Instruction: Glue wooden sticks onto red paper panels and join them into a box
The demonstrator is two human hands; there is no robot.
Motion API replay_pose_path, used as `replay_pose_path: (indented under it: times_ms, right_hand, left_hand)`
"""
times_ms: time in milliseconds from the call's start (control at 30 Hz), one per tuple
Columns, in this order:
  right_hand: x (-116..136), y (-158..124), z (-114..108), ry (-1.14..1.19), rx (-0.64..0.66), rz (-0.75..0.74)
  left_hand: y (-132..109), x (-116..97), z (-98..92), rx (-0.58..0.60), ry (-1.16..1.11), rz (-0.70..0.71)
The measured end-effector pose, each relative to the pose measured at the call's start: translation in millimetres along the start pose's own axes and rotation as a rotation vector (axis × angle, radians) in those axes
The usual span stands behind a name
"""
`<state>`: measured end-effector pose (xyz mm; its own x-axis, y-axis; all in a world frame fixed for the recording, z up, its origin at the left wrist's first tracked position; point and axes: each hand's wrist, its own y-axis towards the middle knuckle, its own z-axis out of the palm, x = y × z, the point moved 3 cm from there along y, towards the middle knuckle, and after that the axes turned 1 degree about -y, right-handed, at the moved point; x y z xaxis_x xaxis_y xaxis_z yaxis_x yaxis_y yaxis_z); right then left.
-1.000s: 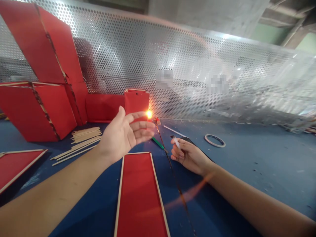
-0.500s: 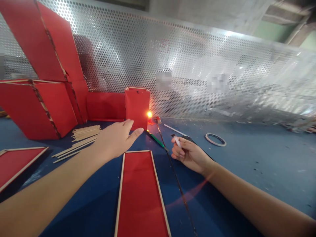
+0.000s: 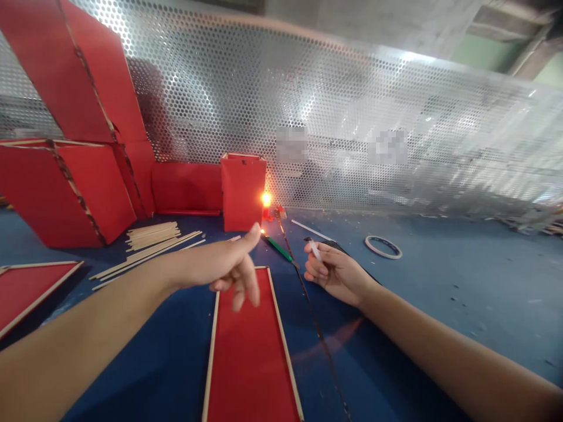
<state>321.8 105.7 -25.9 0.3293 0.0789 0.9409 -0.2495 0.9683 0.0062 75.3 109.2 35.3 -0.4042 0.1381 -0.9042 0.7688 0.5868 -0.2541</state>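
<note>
My left hand (image 3: pixel 229 266) holds nothing; its thumb points up and its loosely bent fingers are apart. It hovers above the far end of a red panel (image 3: pixel 250 357) edged with pale wooden strips. Between the thumb and fingers of my right hand (image 3: pixel 336 269) is a short translucent white glue stick (image 3: pixel 315 250) with a blackened tip. A flame (image 3: pixel 266 199) burns behind the hands, beside an upright red box (image 3: pixel 243 193). A thin green-handled tool (image 3: pixel 278 248) lies between the hands, near a long dark-spotted strip (image 3: pixel 314 319).
Large red boxes (image 3: pixel 88 187) stand at the left, with a red cylinder (image 3: pixel 187 186) beside them. Wooden sticks (image 3: pixel 152 237) lie in front. A tape roll (image 3: pixel 383 247) and a white stick (image 3: pixel 312 230) rest on the blue table (image 3: pixel 440 305). A perforated metal screen (image 3: pixel 343 117) rises behind.
My left hand has turned from palm-down to thumb-up, and its fingers have dropped over the red panel. My right hand has stayed nearly still with the glue stick.
</note>
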Motion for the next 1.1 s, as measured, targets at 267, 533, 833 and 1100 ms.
replay_pose_path:
  times_ms: [267, 533, 833, 1100]
  right_hand:
    - [1, -2, 2, -0.024, 0.01, -0.004]
    - [-1, -2, 4, -0.043, -0.003, -0.01]
    - [0, -3, 5, -0.063, -0.035, -0.024]
    - [1, -12, 15, -0.08, -0.118, -0.121]
  left_hand:
    - [-4, -2, -4.8, -0.764, 0.445, 0.156]
    - [19, -5, 3.1, -0.356, -0.415, 0.387]
    - [-9, -5, -10.4, -0.383, 0.394, 0.065]
    - [2, 6, -28.6, -0.806, 0.325, 0.448]
